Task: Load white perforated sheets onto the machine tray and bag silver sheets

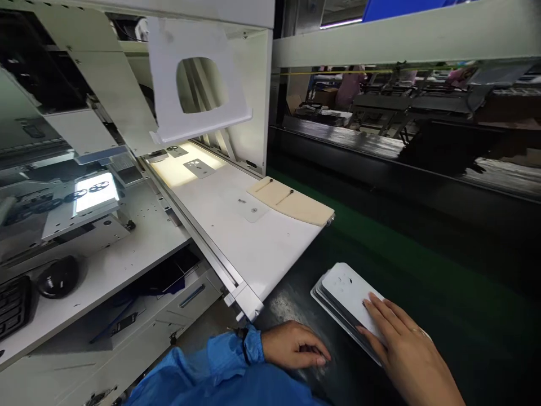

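My right hand (pixel 401 338) lies over the lower part of a stack of phone-shaped panels (pixel 338 287). Its fingers are stretched out across the white top panel, and the thumb lies by the left long edge. The top panel has several small round marks at its far end; darker and lighter layers show beneath it. Left of the stack, my left hand (pixel 293 344) rests on the dark surface, fingers curled in and thumb close to them, with nothing visible in it. A blue sleeve covers that arm.
A white conveyor belt (pixel 236 242) carries several panels into a machine with a lit section. A beige board (pixel 291 200) lies along its right edge. At left are a bright screen (pixel 96 193), a black mouse (pixel 58 276) and a keyboard (pixel 13 307). An open drawer sits below.
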`<action>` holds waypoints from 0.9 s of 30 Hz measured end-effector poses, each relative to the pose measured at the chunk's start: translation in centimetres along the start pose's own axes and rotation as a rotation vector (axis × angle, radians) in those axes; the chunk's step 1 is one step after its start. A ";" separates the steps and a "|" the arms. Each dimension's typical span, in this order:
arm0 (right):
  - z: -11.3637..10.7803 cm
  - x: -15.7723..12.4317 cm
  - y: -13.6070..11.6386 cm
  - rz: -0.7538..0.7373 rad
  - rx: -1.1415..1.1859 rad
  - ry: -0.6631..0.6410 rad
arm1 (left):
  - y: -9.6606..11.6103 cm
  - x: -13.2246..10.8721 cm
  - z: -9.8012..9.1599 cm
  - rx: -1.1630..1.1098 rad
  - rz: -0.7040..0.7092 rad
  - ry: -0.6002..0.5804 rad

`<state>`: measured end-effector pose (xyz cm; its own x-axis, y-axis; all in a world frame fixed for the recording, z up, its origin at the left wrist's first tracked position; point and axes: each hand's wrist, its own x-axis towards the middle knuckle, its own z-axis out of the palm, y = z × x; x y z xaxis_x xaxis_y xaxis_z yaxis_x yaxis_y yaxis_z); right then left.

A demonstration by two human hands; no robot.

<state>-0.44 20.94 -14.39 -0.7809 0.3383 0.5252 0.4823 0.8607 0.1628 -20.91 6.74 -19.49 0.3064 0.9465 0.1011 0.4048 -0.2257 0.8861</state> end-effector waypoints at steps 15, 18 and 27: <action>-7.1 3.0 -0.8 0.169 -0.076 0.162 | 0.7 -0.4 0.5 -0.036 -0.030 0.057; -6.8 3.3 -0.3 0.220 -0.045 0.127 | 0.7 -0.4 0.4 -0.025 -0.030 0.050; -6.9 2.5 1.3 0.222 0.106 0.085 | 0.6 -0.2 0.3 0.010 -0.030 0.018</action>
<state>0.98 20.23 -7.09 -0.6221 0.4940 0.6075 0.5906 0.8054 -0.0502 -20.52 6.31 -19.11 0.2781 0.9570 0.0829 0.4218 -0.1992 0.8845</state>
